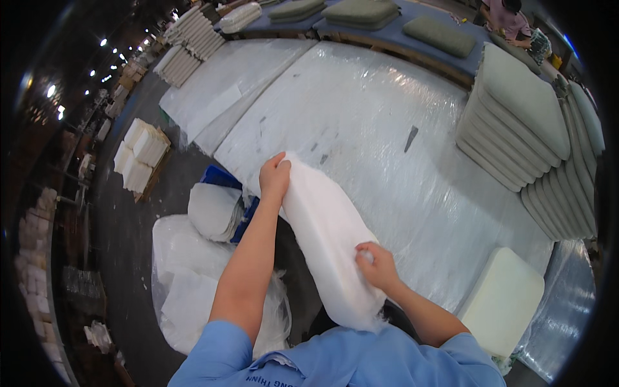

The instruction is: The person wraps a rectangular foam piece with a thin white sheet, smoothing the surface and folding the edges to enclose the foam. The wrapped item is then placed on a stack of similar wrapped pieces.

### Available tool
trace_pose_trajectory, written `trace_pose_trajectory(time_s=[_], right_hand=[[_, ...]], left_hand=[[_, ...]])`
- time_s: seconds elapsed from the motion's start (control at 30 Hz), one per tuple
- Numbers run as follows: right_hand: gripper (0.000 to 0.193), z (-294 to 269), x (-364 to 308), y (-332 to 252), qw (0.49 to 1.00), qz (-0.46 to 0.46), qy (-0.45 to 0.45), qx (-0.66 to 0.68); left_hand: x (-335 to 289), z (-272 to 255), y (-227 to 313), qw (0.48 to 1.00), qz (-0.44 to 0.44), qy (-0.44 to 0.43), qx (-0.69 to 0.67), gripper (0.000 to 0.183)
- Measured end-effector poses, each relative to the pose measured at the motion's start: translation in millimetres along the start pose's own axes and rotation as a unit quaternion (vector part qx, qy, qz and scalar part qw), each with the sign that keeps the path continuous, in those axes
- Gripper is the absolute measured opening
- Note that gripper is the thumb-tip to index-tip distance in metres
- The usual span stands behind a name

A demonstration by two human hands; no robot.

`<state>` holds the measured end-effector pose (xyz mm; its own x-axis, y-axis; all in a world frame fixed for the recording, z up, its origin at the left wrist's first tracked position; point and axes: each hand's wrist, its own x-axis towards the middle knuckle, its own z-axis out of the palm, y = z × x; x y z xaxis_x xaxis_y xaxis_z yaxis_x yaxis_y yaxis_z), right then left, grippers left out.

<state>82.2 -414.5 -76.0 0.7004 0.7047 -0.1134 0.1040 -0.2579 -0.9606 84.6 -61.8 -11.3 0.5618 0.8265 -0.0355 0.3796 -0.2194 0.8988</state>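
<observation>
A long white cushion pad (325,232) with a fluffy, fibre-like surface is held in front of me, tilted on its side, its near end against my blue shirt. My left hand (275,176) is closed on its far left corner. Lower down, my right hand (377,264) has its fingers curled and pinched at the pad's right edge. The pad overlaps the near edge of a plastic-covered table (380,129). What lies behind the pad is hidden.
Grey-green cushions (516,122) are stacked at the right, above a cream foam block (506,293). To the left are white sheets in a blue bin (216,209) and a clear plastic bag (187,290). Another person (509,22) works beyond a blue table (387,35).
</observation>
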Motion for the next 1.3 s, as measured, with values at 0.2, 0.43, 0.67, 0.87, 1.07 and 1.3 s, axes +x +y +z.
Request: trace_pose_trajectory(time_s=[0.2,0.43,0.67,0.87,1.07,1.3], right_hand=[[0.028,18,109,-49,0.988,-0.058,0.096,0.105],[0.031,46,132,-73,0.994,0.081,0.017,0.073],[0.03,-9,128,-104,0.956,-0.079,-0.025,0.281],[0.024,-55,95,-50,0.962,-0.032,-0.058,0.265],[0.016,-66,82,19,0.965,0.001,-0.041,0.259],[0.014,-78,79,30,0.975,-0.037,-0.019,0.22]], left_hand=[[-56,-2,-50,0.848,-0.236,0.057,-0.471,0.092],[-134,59,-72,0.819,-0.203,-0.145,-0.517,0.048],[-139,57,6,0.854,-0.071,-0.098,-0.506,0.036],[-204,101,12,0.857,-0.063,-0.073,-0.507,0.041],[-236,125,-19,0.94,0.049,-0.11,-0.318,0.065],[-166,37,81,0.875,0.456,-0.12,0.113,0.065]])
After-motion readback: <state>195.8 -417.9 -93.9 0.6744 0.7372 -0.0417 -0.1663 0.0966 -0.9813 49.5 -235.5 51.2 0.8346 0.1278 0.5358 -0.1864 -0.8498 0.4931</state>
